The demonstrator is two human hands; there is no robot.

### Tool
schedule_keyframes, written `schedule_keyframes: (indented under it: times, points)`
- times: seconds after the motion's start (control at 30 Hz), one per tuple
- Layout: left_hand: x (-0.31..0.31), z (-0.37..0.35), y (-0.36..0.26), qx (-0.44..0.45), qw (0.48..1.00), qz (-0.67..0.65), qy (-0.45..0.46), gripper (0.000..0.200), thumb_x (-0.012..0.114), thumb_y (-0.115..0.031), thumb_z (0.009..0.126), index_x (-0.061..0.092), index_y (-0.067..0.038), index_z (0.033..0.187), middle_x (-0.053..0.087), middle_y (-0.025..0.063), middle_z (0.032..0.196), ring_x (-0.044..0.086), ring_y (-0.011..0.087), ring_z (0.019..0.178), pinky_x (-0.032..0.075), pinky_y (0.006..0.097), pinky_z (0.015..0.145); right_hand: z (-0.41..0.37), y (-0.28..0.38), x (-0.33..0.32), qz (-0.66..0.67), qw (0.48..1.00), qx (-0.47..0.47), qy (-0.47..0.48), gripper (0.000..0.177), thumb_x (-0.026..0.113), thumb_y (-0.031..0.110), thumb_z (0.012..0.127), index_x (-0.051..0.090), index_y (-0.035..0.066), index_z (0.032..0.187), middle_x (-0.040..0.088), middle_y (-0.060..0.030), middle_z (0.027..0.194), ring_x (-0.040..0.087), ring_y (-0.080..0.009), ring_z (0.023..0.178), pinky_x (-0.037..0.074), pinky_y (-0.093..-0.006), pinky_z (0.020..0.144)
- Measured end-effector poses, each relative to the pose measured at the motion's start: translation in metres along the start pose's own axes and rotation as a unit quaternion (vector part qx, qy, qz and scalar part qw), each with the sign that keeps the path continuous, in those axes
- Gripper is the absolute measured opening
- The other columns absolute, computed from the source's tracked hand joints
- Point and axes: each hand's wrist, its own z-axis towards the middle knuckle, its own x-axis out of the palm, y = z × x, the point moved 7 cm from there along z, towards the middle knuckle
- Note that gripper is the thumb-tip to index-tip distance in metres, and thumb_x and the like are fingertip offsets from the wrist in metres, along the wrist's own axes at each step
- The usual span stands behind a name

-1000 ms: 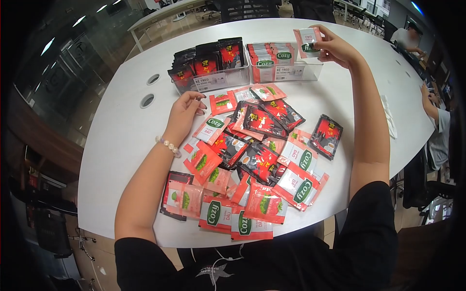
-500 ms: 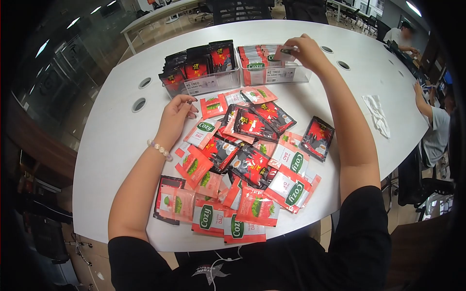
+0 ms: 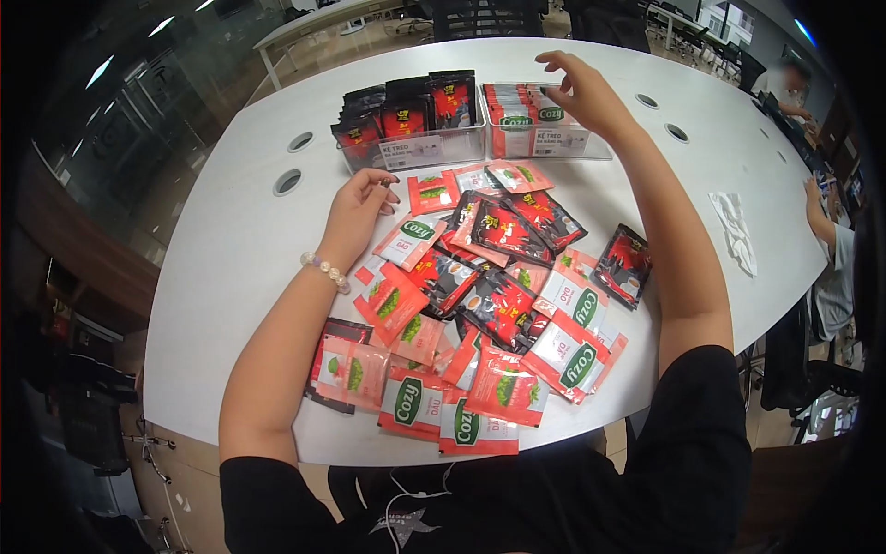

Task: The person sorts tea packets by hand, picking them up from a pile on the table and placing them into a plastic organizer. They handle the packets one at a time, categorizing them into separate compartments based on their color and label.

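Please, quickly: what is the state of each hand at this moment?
Left hand: loosely curled, no packet visible in it.
Right hand: open, no packet visible in it.

Cozy packets are coral, white, green — other sachets black and red.

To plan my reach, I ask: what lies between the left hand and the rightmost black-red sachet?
In the head view, overlapping loose sachets: pink ones and other black-red ones. The stretch is not bare.

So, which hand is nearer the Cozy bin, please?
Right: the right hand hovers near the right end of the Cozy bin; the left hand is farther, by the other bin.
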Motion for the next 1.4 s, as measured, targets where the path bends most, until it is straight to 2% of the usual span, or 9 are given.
schedule_keyframes:
  times: [0.27, 0.47, 0.57, 0.63, 0.73, 0.87, 1.13, 1.23, 1.4]
  points:
    - [-0.001, 0.0, 0.001, 0.007, 1.0, 0.02, -0.001, 0.017, 0.044, -0.01, 0.093, 0.056, -0.001, 0.102, 0.059, 0.0047, 0.081, 0.054, 0.0092, 0.073, 0.046, 0.0225, 0.071, -0.046, 0.076, 0.069, -0.251, 0.902, 0.056, 0.347, 0.043, 0.061, 0.041, 0.077, 0.063, 0.003, 0.096, 0.065, -0.0185, 0.087, 0.063, -0.034, 0.084, 0.05, -0.0431, 0.074]
    - [0.001, 0.0, 0.0, 0.004, 1.0, 0.018, 0.006, 0.017, 0.044, -0.009, 0.092, 0.055, -0.001, 0.103, 0.06, 0.0045, 0.081, 0.054, 0.0088, 0.073, 0.046, 0.0224, 0.071, -0.036, 0.05, 0.075, -0.263, 0.934, -0.016, 0.243, 0.021, 0.063, 0.025, 0.076, 0.066, 0.005, 0.082, 0.064, -0.0161, 0.075, 0.064, -0.0304, 0.075, 0.05, -0.0399, 0.066]
    - [0.001, 0.001, 0.0, 0.004, 1.0, 0.015, 0.012, 0.017, 0.044, -0.008, 0.092, 0.055, -0.001, 0.103, 0.06, 0.0045, 0.081, 0.054, 0.0089, 0.072, 0.045, 0.0225, 0.071, -0.012, 0.049, 0.042, -0.11, 0.963, 0.04, 0.241, 0.014, 0.064, 0.017, 0.074, 0.064, 0.004, 0.08, 0.064, -0.0107, 0.069, 0.064, -0.0204, 0.068, 0.049, -0.0317, 0.057]
    - [0.002, 0.001, 0.001, 0.004, 1.0, 0.015, 0.012, 0.017, 0.044, -0.008, 0.092, 0.055, -0.001, 0.103, 0.06, 0.0045, 0.081, 0.054, 0.0089, 0.072, 0.045, 0.0226, 0.071, -0.002, 0.065, -0.003, 0.03, 0.995, -0.007, 0.099, 0.01, 0.057, 0.006, 0.078, 0.058, 0.002, 0.087, 0.065, -0.0096, 0.075, 0.06, -0.0137, 0.063, 0.047, -0.0283, 0.051]
    - [0.003, 0.002, 0.001, -0.003, 1.0, 0.001, 0.018, 0.017, 0.044, -0.006, 0.091, 0.054, -0.001, 0.103, 0.061, 0.0046, 0.082, 0.054, 0.0074, 0.073, 0.045, 0.021, 0.071, 0.005, 0.028, -0.024, -0.061, 0.998, -0.025, 0.009, 0.014, 0.048, -0.002, 0.08, 0.055, 0.002, 0.092, 0.066, -0.0112, 0.082, 0.062, -0.0191, 0.071, 0.046, -0.0299, 0.065]
    - [0.004, 0.003, 0.0, 0.004, 1.0, 0.009, 0.023, 0.017, 0.044, -0.007, 0.091, 0.054, -0.001, 0.103, 0.06, 0.0048, 0.082, 0.054, 0.0083, 0.074, 0.045, 0.0219, 0.072, -0.004, -0.045, 0.018, -0.008, 0.989, 0.076, 0.13, 0.019, 0.047, -0.002, 0.077, 0.057, 0.004, 0.092, 0.066, -0.0123, 0.082, 0.061, -0.0243, 0.076, 0.046, -0.0298, 0.072]
    - [0.005, 0.003, 0.0, 0.003, 1.0, 0.015, 0.025, 0.018, 0.043, -0.01, 0.094, 0.055, -0.001, 0.103, 0.058, 0.0047, 0.082, 0.054, 0.01, 0.075, 0.046, 0.0237, 0.073, -0.013, -0.039, 0.023, 0.041, 0.99, 0.081, 0.105, 0.036, 0.048, -0.005, 0.076, 0.049, 0.007, 0.11, 0.055, -0.0117, 0.108, 0.056, -0.0234, 0.097, 0.047, -0.0328, 0.082]
    - [0.005, 0.005, 0.002, 0.0, 1.0, 0.006, 0.031, 0.018, 0.043, -0.011, 0.094, 0.055, -0.001, 0.103, 0.058, 0.0049, 0.082, 0.054, 0.0101, 0.075, 0.046, 0.0238, 0.073, -0.008, -0.036, 0.012, -0.009, 1.0, 0.0, 0.015, 0.032, 0.049, -0.004, 0.078, 0.05, 0.007, 0.108, 0.055, -0.0095, 0.105, 0.056, -0.0208, 0.091, 0.048, -0.0319, 0.081]
    - [0.006, 0.004, 0.0, 0.004, 0.999, 0.006, 0.033, 0.017, 0.043, -0.011, 0.094, 0.055, -0.001, 0.103, 0.058, 0.0049, 0.082, 0.054, 0.0101, 0.075, 0.046, 0.0238, 0.073, -0.002, 0.019, 0.018, 0.048, 0.995, -0.024, 0.086, 0.019, 0.051, 0.001, 0.08, 0.055, 0.007, 0.098, 0.06, -0.0046, 0.091, 0.056, -0.0157, 0.083, 0.047, -0.0284, 0.072]
